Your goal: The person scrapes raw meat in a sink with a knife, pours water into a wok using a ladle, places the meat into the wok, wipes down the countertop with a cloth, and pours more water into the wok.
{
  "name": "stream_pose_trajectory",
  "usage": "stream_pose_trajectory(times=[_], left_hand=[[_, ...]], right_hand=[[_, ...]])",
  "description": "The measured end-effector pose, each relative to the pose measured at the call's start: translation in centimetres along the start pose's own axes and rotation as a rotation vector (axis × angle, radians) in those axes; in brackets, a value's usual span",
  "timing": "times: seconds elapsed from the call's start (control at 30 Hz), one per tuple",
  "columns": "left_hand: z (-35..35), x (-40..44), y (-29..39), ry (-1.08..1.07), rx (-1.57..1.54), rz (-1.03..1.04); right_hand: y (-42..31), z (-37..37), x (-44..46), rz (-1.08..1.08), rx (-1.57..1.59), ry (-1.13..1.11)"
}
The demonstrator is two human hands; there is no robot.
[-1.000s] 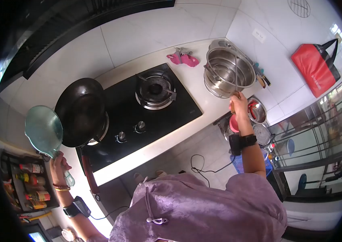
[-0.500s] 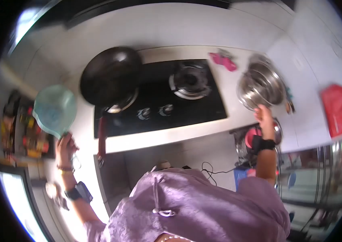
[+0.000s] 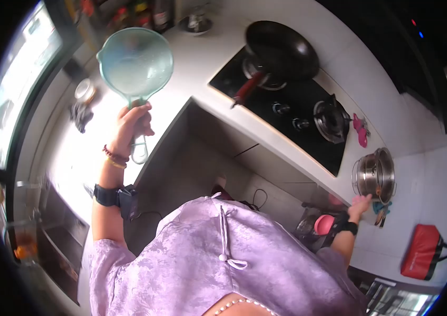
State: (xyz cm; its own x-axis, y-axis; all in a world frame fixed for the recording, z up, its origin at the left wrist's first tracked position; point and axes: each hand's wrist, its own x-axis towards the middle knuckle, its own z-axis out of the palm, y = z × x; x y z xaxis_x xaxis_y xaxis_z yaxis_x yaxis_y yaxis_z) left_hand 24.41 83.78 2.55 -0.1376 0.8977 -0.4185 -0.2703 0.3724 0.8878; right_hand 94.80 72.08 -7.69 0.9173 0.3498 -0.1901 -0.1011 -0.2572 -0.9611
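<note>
Two arms outstretched, left hand gripping scoop, right hand near pot, grip unclear

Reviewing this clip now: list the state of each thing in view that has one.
Green dipper: raised, its handle gripped by the left hand; contents unclear.
Wok: on the left burner, uncovered.
Right burner: no pan on it, no flame visible.
Steel pot: on the counter, no lid seen.
Right hand: close by the pot; grip unclear.
Range hood: red and blue lights lit.
</note>
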Motion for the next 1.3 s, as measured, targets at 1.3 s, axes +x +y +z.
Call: stream_pose_trajectory(times=[1.3], left_hand=[[-50.0,-36.7,-23.0,0.707,0.246,0.316]], right_hand=[[15.7,23.7,-88.2,0.483,-0.211,-2.233]])
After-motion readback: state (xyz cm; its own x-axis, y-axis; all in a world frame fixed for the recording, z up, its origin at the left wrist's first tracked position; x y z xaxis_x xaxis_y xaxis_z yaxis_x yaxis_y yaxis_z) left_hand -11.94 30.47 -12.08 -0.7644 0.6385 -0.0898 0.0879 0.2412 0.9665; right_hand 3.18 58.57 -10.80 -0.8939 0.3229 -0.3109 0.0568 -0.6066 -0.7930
